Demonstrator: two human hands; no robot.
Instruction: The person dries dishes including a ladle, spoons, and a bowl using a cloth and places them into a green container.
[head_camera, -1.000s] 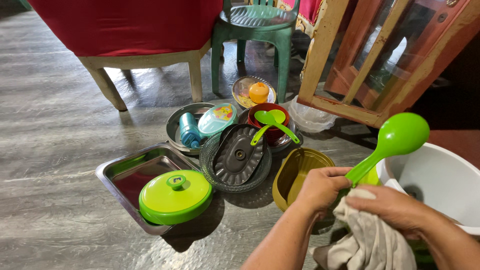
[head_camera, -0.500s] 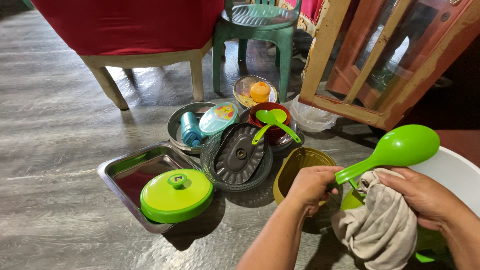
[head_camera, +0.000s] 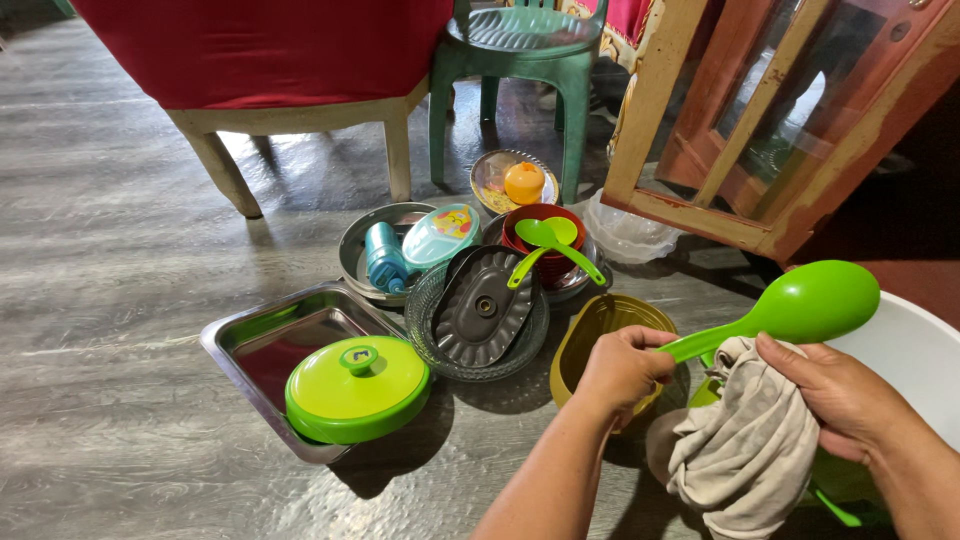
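Note:
My left hand (head_camera: 622, 372) grips the handle of a large bright green plastic ladle (head_camera: 800, 305), whose bowl points right and sits above the white basin. My right hand (head_camera: 845, 395) holds a crumpled beige cloth (head_camera: 745, 450) pressed against the ladle's handle just below the bowl. Both hands hover over an olive-yellow bowl (head_camera: 600, 325) on the grey wooden floor. Part of a green item shows under the cloth.
A white basin (head_camera: 915, 360) lies at right. On the floor: a steel tray (head_camera: 255, 340) with a green lidded pot (head_camera: 355, 390), a dark fluted mould (head_camera: 485, 310) on a glass dish, a red bowl with green spoons (head_camera: 545, 245), a blue bottle (head_camera: 383, 258), chairs, a wooden cabinet (head_camera: 790, 110).
The ladle has tilted from upright toward horizontal, its bowl swinging right and down. My right hand with the cloth has slid up the handle toward the bowl.

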